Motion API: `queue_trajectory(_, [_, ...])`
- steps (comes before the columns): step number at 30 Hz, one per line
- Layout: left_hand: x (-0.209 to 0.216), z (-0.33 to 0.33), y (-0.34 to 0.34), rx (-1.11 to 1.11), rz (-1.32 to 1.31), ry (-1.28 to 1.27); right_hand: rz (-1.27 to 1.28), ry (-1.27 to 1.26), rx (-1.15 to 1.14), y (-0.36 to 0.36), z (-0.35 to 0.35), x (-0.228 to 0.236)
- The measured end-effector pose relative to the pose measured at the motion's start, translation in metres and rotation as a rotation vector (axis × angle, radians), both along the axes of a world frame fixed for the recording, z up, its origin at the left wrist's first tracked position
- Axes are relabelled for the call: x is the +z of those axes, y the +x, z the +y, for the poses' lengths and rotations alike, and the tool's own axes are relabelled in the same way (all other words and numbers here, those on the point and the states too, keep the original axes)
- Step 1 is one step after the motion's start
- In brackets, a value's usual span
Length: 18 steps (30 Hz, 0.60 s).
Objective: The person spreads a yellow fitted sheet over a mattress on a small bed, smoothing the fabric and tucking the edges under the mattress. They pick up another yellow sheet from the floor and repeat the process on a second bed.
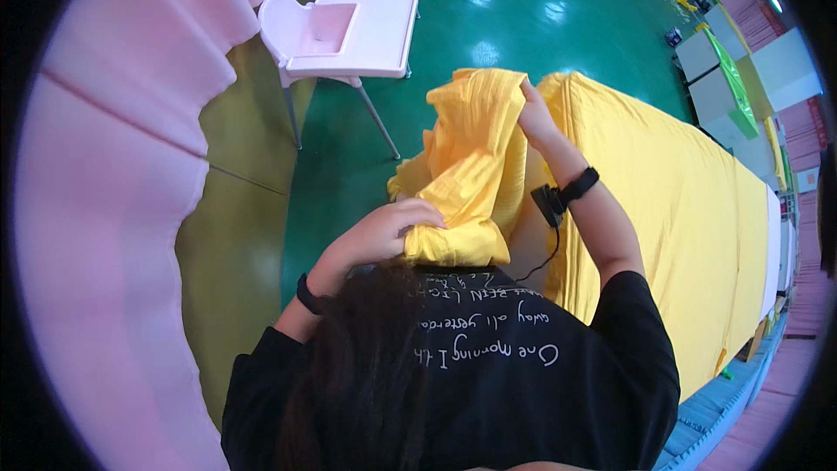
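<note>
A bunched yellow cloth (475,144) hangs in front of my chest, folded and wrinkled. With closed fingers my right hand (535,115) grips its upper right edge, held out farther from me. Closer to my body, my left hand (403,225) is curled on the lower left side of the cloth, and some of its fingertips disappear into the folds. Just right of my right forearm, a long raised surface is draped in a yellow cover (663,192). A small black device (549,206) with a cable sits at my right wrist.
Pale pink high chairs (384,30) stand ahead to the left on the green floor (479,17). A pink curtain (113,183) runs along my left. White cabinets (711,78) with a bright green cloth stand at the far right.
</note>
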State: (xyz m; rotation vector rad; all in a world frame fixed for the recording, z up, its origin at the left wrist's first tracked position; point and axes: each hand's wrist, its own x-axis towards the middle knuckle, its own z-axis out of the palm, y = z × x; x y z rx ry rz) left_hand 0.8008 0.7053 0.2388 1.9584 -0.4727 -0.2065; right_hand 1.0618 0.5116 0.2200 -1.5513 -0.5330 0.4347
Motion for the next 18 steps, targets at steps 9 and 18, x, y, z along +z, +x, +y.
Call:
queue_trajectory(9, [0.030, 0.085, 0.197, 0.361, -0.113, -0.081, -0.447, 0.261, -0.447, 0.309, 0.053, 0.107])
queue_trajectory(18, [0.016, 0.117, 0.361, -0.046, -0.113, 0.152, -0.709, 0.597, -0.831, 0.451, -0.074, 0.218])
